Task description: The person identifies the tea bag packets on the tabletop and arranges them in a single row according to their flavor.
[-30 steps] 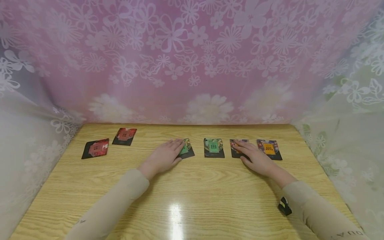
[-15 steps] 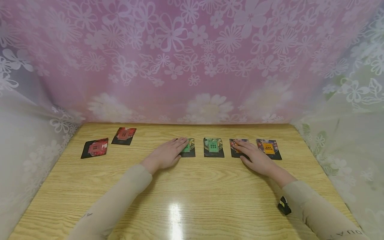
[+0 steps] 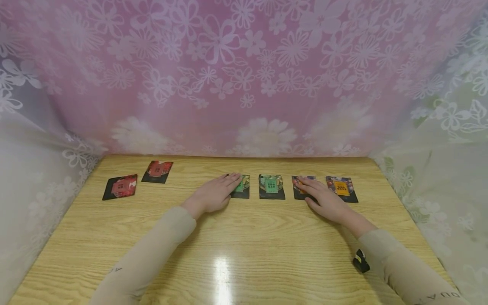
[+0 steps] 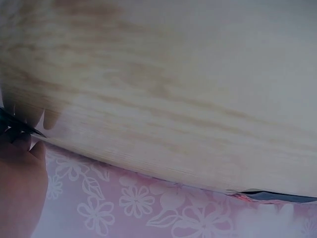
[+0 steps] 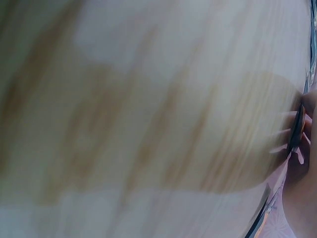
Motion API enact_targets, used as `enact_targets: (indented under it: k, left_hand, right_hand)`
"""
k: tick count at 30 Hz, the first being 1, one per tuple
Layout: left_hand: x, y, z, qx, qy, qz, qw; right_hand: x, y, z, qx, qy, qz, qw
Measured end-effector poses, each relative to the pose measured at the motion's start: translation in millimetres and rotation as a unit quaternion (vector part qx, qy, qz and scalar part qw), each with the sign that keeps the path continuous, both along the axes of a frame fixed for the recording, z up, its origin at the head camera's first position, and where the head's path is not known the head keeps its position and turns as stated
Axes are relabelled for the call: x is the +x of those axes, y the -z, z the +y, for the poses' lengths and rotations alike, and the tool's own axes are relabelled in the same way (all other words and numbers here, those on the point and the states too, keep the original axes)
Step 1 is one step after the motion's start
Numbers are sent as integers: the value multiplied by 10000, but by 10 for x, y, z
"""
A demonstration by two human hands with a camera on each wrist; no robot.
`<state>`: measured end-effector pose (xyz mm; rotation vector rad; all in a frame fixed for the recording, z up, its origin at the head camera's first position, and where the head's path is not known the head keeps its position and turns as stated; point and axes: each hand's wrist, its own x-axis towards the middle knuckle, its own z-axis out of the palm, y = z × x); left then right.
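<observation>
My left hand [image 3: 214, 192] lies with straight fingers over a black packet with a green label [image 3: 241, 187], covering its left part. To the right of it is a second green-labelled packet [image 3: 271, 187], apart from both hands. My right hand [image 3: 323, 198] rests its extended fingers on a packet with an orange label [image 3: 299, 194], hiding much of it. Just right of that hand lies another orange-labelled packet [image 3: 342, 189]. In the left wrist view the left hand [image 4: 22, 183] shows at the edge; in the right wrist view the right hand [image 5: 303, 163] touches the dark packet's edge [image 5: 297, 130].
Two red-labelled packets, one slanted at far left [image 3: 120, 187] and one farther back [image 3: 157, 171], lie on the wooden table [image 3: 244, 237]. A small black object [image 3: 360, 261] sits beside the right sleeve. Flowered curtains [image 3: 244, 84] close off the back and sides.
My left hand has moved slightly right and turned the green-labelled packet under it straight, in line with the other green one. The right hand has stayed in place.
</observation>
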<state>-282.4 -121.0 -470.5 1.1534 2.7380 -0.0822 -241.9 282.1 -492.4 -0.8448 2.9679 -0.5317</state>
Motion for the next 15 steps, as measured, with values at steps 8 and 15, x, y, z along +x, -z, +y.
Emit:
enact_targets:
  k: [8,15]
  left_hand:
    - [-12,13,20,-40,-34,47,10000]
    - [13,4,33,-156,12,133,9998]
  right_hand:
    - [-14,24,16,5,-27,60,10000]
    - [-20,39,27,-10,-54,57,10000]
